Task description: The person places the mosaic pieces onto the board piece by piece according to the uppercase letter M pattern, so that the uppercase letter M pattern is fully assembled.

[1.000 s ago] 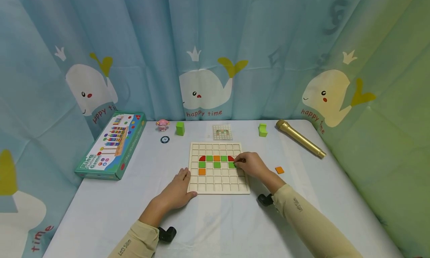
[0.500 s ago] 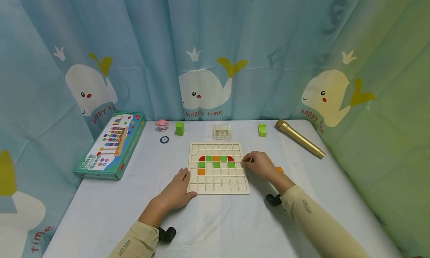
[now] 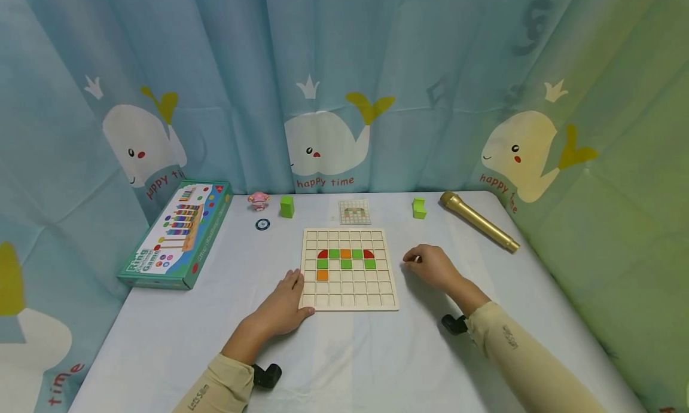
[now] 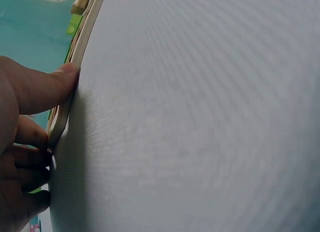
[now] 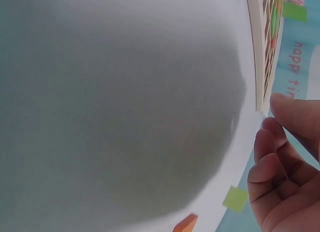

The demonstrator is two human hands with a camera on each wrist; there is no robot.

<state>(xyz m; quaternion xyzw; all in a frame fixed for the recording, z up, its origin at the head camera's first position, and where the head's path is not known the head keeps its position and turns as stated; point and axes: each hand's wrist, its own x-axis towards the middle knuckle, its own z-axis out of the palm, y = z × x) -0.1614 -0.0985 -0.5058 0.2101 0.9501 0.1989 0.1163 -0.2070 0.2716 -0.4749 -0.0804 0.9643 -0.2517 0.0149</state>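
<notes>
A pale wooden grid board (image 3: 355, 293) lies flat on the table. In its cells sit green tiles (image 3: 347, 263), orange tiles (image 3: 322, 275) and two red rounded tiles (image 3: 368, 254). My left hand (image 3: 277, 304) rests at the board's lower left corner, thumb (image 4: 60, 81) against the front edge and fingers along the left side. Off the board's right side, my right hand (image 3: 435, 266) hovers with fingers loosely curled and nothing visible in them. In the right wrist view a loose orange tile (image 5: 186, 223) lies on the cloth; in the head view it is hidden behind the right hand.
Behind the board lies a small pattern card (image 3: 354, 211). Green blocks (image 3: 287, 207) stand either side of it. Farther left are a pink figurine (image 3: 259, 201), a round chip (image 3: 262, 224) and a game box (image 3: 174, 236). A gold microphone (image 3: 479, 222) lies back right.
My right hand has left the red and green tiles at the board's right and moved rightward off the board, covering the loose orange tile in the head view. The left hand stays put.
</notes>
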